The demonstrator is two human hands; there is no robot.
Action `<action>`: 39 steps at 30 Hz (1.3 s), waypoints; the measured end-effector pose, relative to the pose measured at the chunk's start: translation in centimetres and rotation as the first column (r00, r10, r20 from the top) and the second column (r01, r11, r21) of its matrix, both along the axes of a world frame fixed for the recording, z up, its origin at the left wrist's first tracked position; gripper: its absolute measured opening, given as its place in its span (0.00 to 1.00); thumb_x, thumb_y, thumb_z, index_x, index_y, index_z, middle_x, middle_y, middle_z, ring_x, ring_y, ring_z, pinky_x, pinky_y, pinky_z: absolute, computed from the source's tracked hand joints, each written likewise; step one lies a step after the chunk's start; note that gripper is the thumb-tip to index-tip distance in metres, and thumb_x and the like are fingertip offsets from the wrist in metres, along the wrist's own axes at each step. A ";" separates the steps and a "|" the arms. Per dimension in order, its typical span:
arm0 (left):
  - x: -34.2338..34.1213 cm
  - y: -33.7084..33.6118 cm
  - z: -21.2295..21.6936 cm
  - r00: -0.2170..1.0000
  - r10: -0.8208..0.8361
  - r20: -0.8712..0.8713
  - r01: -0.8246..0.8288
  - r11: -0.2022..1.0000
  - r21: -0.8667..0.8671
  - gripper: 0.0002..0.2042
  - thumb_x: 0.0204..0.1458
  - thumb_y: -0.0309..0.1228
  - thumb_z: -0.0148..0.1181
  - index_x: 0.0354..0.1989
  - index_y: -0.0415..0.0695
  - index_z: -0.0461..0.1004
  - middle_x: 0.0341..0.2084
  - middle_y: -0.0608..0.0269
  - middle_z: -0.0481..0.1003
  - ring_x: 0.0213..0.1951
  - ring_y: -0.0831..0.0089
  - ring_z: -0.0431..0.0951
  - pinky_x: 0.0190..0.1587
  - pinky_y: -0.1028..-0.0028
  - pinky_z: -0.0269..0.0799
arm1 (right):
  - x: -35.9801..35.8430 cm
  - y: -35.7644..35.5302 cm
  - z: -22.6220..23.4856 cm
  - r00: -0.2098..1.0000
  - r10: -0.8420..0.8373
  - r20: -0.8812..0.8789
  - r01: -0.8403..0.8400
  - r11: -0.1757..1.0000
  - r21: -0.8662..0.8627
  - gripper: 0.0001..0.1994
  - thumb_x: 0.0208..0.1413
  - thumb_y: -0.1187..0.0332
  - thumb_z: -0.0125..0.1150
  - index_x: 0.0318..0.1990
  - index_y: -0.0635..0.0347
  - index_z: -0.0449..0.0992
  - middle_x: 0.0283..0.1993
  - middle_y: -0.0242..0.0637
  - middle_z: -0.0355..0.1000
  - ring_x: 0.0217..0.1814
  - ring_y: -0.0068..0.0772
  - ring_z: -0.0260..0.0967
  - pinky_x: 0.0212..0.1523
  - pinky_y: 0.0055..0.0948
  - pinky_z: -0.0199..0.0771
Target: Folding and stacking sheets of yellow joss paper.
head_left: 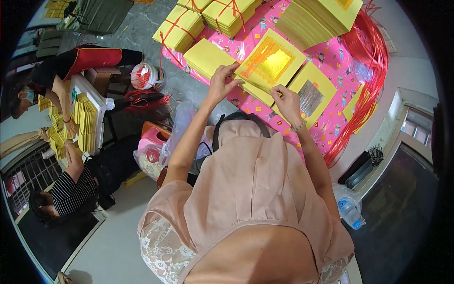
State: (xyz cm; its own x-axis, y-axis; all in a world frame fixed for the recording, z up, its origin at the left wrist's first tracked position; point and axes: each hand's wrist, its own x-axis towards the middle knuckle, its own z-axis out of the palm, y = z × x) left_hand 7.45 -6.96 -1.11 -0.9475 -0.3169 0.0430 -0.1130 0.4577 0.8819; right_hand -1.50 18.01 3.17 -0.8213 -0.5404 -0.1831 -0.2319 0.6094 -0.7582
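A stack of yellow paper sheets with a gold-foil square on top (270, 61) lies on a table covered with a pink patterned cloth (331, 57). My left hand (222, 83) grips the stack's left edge with its fingers. My right hand (285, 101) presses on the stack's near corner. Beside it to the right lies a second yellow stack with a silver-foil square (312, 94). A plain yellow stack (207, 57) lies just left of my left hand.
Tied yellow bundles (182, 28) with red string and a tall yellow pile (321, 19) stand at the table's far side. Red plastic strings (373, 61) hang off the right edge. Two other people (71, 184) handle yellow sheets at a table on the left. A plastic bottle (351, 213) lies lower right.
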 end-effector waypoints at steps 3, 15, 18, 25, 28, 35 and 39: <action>-0.6 0.6 0.2 1.000 0.005 0.006 -0.005 0.999 -0.047 0.27 0.47 0.29 0.72 0.59 0.46 0.73 0.36 0.64 0.74 0.35 0.77 0.72 0.39 0.76 0.72 | -0.5 0.6 -1.2 0.995 -0.037 0.092 0.040 0.999 -0.035 0.13 0.58 0.58 0.62 0.37 0.60 0.82 0.28 0.43 0.78 0.28 0.37 0.78 0.30 0.33 0.75; -0.6 1.2 -0.6 0.998 0.043 0.050 -0.045 0.999 0.024 0.30 0.45 0.33 0.75 0.60 0.48 0.72 0.32 0.65 0.74 0.33 0.77 0.74 0.38 0.75 0.72 | -0.9 1.1 -2.9 0.989 -0.037 0.144 0.055 0.991 -0.126 0.13 0.56 0.59 0.64 0.37 0.61 0.83 0.29 0.40 0.80 0.27 0.28 0.76 0.29 0.26 0.72; -0.6 1.2 -0.8 0.998 0.034 0.056 -0.038 0.997 0.074 0.32 0.43 0.37 0.76 0.59 0.48 0.73 0.32 0.63 0.73 0.34 0.74 0.74 0.39 0.73 0.73 | -0.9 1.2 -3.2 0.988 -0.038 0.149 0.056 0.991 -0.122 0.13 0.55 0.59 0.64 0.37 0.60 0.84 0.30 0.39 0.80 0.27 0.27 0.76 0.29 0.26 0.72; -0.7 1.2 -0.8 0.997 0.016 0.074 -0.028 0.986 0.162 0.36 0.39 0.42 0.79 0.60 0.51 0.72 0.33 0.61 0.73 0.36 0.70 0.75 0.40 0.70 0.73 | -0.9 1.0 -2.8 0.988 -0.049 0.145 0.062 0.995 -0.083 0.12 0.55 0.59 0.64 0.37 0.59 0.84 0.30 0.37 0.80 0.28 0.26 0.76 0.29 0.26 0.72; -0.6 1.1 -0.9 0.997 0.008 0.078 -0.021 0.986 0.167 0.36 0.39 0.41 0.79 0.60 0.50 0.72 0.34 0.60 0.73 0.36 0.70 0.75 0.40 0.70 0.73 | -0.8 1.1 -2.8 0.985 -0.057 0.164 0.072 0.993 -0.089 0.12 0.55 0.60 0.64 0.37 0.59 0.84 0.30 0.37 0.80 0.28 0.26 0.76 0.30 0.26 0.72; -0.5 1.3 -0.7 0.999 0.006 0.037 -0.014 0.978 0.208 0.35 0.41 0.40 0.77 0.60 0.47 0.71 0.34 0.61 0.73 0.36 0.72 0.75 0.40 0.71 0.72 | -0.7 1.2 -3.1 0.987 -0.050 0.152 0.070 0.989 -0.128 0.12 0.56 0.60 0.64 0.36 0.59 0.84 0.30 0.36 0.80 0.28 0.26 0.76 0.29 0.25 0.72; -0.6 1.4 -0.6 0.997 0.020 0.081 -0.040 0.967 0.252 0.33 0.44 0.38 0.76 0.60 0.46 0.71 0.33 0.62 0.74 0.34 0.74 0.75 0.39 0.73 0.72 | -0.5 1.1 -2.9 0.990 -0.049 0.128 0.067 0.989 -0.135 0.11 0.56 0.60 0.64 0.36 0.58 0.84 0.31 0.36 0.80 0.28 0.25 0.75 0.29 0.25 0.71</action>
State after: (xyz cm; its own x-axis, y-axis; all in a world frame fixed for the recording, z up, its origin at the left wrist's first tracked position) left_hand 6.84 -5.58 -1.70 -0.9347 -0.3362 -0.1151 -0.1956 0.2164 0.9565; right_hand -2.02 19.08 0.26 -0.8275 -0.5197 -0.2126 -0.0979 0.5064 -0.8567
